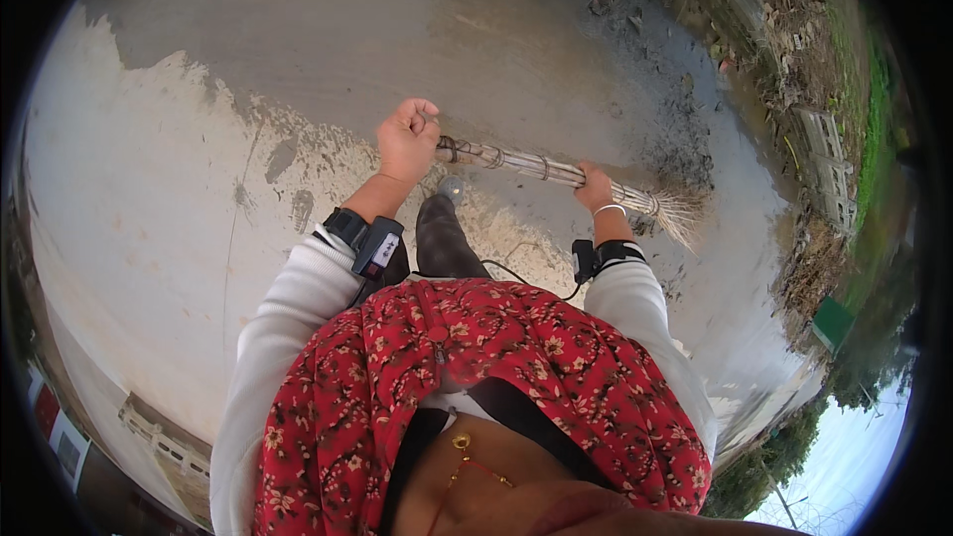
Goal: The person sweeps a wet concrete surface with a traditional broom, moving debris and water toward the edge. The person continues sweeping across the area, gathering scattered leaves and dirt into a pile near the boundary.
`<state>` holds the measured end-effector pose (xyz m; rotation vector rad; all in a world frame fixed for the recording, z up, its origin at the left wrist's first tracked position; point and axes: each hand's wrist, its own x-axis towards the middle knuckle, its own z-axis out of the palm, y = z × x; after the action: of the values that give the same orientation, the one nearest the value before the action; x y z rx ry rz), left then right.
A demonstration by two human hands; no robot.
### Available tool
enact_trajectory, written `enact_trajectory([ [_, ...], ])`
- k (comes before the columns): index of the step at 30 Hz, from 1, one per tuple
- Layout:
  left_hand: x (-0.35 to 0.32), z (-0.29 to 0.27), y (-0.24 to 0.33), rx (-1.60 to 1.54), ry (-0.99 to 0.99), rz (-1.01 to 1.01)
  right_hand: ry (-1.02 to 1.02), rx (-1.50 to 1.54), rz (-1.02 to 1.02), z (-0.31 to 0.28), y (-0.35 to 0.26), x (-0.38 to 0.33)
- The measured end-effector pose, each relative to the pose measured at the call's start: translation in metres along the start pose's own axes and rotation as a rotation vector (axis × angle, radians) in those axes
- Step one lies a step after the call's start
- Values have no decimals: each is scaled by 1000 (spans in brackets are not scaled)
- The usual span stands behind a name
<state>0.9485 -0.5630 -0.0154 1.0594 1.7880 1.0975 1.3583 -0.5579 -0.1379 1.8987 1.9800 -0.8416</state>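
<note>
Fingers of the right hand [596,189] wrapped round one stick broom [521,164], grasping it just short of the spread bristles. Right forearm reaches up and forward, wrist close to straight, back of hand largely facing the camera. Left hand [407,144] raised at the broom's other end, fingers curled inward, wrist turned up; handle end sits just beside its thumb side. Cannot tell whether the left grips or touches it.

Broom lies crosswise in front of the body, handle end to the left, bristles [680,213] to the right and slightly nearer the body. Its place: over the middle of the concrete ground [149,238], bristles toward that ground's right edge. At least three dark bindings on the handle. Whether the bristles touch down is unclear.

Counts, moving out: two hands; two black wrist straps, each with a small device; one white bangle [609,208], right wrist; two white sleeves; one red floral garment [437,337]; one shoe [452,189] below the handle end; one dark cable [526,283] under the right forearm.

Ground pale and dry along its left side, wet and brown toward the far edge. One dark mud patch [685,129] beyond the bristles. Right edge: dry plant litter, openwork grey blocks [826,164], one green panel [832,323].
</note>
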Motion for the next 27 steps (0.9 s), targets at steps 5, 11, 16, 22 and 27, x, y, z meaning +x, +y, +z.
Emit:
enact_trajectory([
  [5,-22,-11,3,-21,-96,-75,-3,-45,-71,-2,5,-51],
  [11,-6,-88,20,-184,44,-105,-77,-26,-255,-18,-67,-34],
  [16,6,-181,34,-260,240,-81,-75,-40,-422,-48,-172,12],
  [22,4,-290,41,-299,543,-75,-132,-180,-647,-98,-325,71],
  [27,0,-372,46,-404,777,-9,-156,-218,-859,-134,-456,109],
])
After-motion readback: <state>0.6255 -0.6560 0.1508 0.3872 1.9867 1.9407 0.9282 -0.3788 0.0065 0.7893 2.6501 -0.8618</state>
